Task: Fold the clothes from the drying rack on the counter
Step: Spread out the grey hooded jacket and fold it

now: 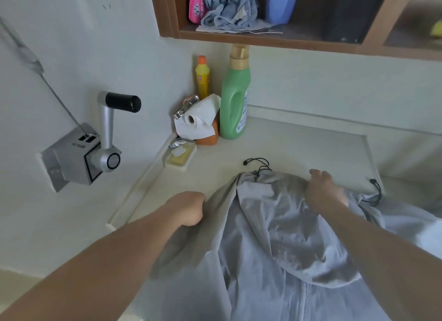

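Note:
A light grey hooded jacket (270, 237) lies spread on the cream counter (299, 148), its hood toward the wall and its body running off the near edge. Black drawcords (259, 164) stick out of the hood at the far side, and another cord (376, 191) lies at the right. My left hand (189, 208) grips the jacket's left edge with curled fingers. My right hand (323, 189) rests on the hood's right side; its fingers bend down into the cloth, fingertips hidden.
In the counter's far left corner stand a green detergent bottle (235, 98), a yellow bottle (202, 79), a paper roll (198, 119) and a soap dish (179, 156). A metal crank box (81, 153) is fixed to the left wall. A wooden shelf (287, 40) hangs overhead.

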Demonstrator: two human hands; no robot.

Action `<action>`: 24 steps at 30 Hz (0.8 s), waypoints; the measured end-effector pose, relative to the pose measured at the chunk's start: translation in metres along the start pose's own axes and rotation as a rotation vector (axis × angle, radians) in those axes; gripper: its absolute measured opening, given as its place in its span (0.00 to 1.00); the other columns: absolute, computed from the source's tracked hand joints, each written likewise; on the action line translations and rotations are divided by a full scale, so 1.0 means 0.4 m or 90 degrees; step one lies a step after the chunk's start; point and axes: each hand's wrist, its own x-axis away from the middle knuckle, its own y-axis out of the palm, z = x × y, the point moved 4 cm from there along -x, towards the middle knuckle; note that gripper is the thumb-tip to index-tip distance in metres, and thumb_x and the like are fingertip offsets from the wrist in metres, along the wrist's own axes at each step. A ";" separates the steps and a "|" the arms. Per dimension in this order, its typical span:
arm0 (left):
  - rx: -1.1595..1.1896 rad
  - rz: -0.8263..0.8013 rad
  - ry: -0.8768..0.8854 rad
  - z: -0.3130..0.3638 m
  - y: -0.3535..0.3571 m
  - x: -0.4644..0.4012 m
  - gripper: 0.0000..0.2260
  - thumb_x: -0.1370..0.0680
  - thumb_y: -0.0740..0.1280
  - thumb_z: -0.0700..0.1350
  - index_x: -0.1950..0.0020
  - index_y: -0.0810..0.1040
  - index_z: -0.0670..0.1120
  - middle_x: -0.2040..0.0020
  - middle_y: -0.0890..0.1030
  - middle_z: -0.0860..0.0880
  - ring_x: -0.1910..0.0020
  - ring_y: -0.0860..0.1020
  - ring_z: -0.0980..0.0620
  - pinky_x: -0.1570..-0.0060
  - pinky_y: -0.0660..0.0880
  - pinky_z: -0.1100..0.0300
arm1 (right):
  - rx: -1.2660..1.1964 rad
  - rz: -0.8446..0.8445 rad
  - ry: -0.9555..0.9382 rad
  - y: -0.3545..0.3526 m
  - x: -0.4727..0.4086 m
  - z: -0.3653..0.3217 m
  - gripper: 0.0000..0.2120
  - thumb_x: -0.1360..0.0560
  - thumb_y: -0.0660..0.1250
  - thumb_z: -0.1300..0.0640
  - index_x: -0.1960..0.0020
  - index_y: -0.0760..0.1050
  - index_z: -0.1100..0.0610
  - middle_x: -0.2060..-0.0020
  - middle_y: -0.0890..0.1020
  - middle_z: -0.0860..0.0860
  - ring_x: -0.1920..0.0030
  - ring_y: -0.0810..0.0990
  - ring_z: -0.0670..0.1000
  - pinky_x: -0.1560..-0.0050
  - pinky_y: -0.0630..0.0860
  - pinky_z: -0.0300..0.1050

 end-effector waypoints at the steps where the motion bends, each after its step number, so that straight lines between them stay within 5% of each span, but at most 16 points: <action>1: 0.006 0.016 -0.026 -0.011 -0.019 -0.006 0.07 0.27 0.67 0.37 0.50 0.75 0.45 0.53 0.80 0.46 0.55 0.77 0.45 0.57 0.74 0.54 | 0.043 -0.030 -0.002 -0.006 -0.011 0.018 0.17 0.23 0.60 0.62 0.35 0.67 0.56 0.35 0.72 0.58 0.43 0.78 0.65 0.47 0.78 0.57; 4: 0.057 0.081 -0.108 -0.044 -0.085 -0.025 0.16 0.31 0.74 0.34 0.48 0.74 0.43 0.58 0.79 0.45 0.54 0.80 0.41 0.57 0.78 0.52 | 0.109 -0.076 0.006 -0.001 -0.030 0.048 0.12 0.22 0.62 0.58 0.39 0.69 0.55 0.41 0.72 0.57 0.43 0.78 0.64 0.51 0.75 0.54; 8: 0.068 0.346 -0.115 -0.053 -0.190 -0.063 0.13 0.22 0.61 0.35 0.38 0.73 0.41 0.44 0.81 0.39 0.42 0.79 0.39 0.48 0.71 0.54 | 0.155 -0.069 -0.007 -0.019 -0.059 0.053 0.13 0.24 0.67 0.60 0.41 0.70 0.57 0.46 0.72 0.56 0.43 0.78 0.65 0.52 0.73 0.53; 11: 0.047 0.419 -0.042 -0.036 -0.223 -0.095 0.16 0.23 0.58 0.32 0.36 0.72 0.37 0.42 0.79 0.36 0.42 0.78 0.36 0.46 0.73 0.47 | 0.196 -0.027 -0.018 -0.068 -0.100 0.045 0.11 0.23 0.65 0.65 0.41 0.71 0.60 0.45 0.74 0.58 0.43 0.79 0.62 0.56 0.70 0.51; 15: -0.019 0.414 0.022 -0.008 -0.222 -0.152 0.17 0.23 0.64 0.37 0.34 0.73 0.41 0.41 0.78 0.39 0.44 0.79 0.36 0.50 0.79 0.42 | 0.170 0.100 -0.022 -0.144 -0.214 0.042 0.12 0.21 0.62 0.67 0.38 0.69 0.63 0.42 0.71 0.61 0.43 0.78 0.64 0.55 0.71 0.54; 19: 0.046 0.300 0.007 0.019 -0.176 -0.182 0.29 0.19 0.65 0.48 0.21 0.59 0.46 0.23 0.62 0.42 0.29 0.70 0.38 0.38 0.74 0.44 | 0.086 0.106 -0.011 -0.143 -0.308 0.031 0.13 0.20 0.58 0.66 0.36 0.68 0.63 0.38 0.68 0.63 0.37 0.73 0.68 0.44 0.74 0.61; 24: 0.082 0.243 -0.061 0.042 -0.092 -0.113 0.33 0.19 0.63 0.58 0.19 0.55 0.46 0.17 0.47 0.41 0.21 0.57 0.37 0.29 0.69 0.42 | 0.019 0.042 -0.061 -0.043 -0.247 -0.054 0.26 0.18 0.59 0.46 0.25 0.59 0.55 0.25 0.57 0.58 0.31 0.67 0.68 0.36 0.70 0.65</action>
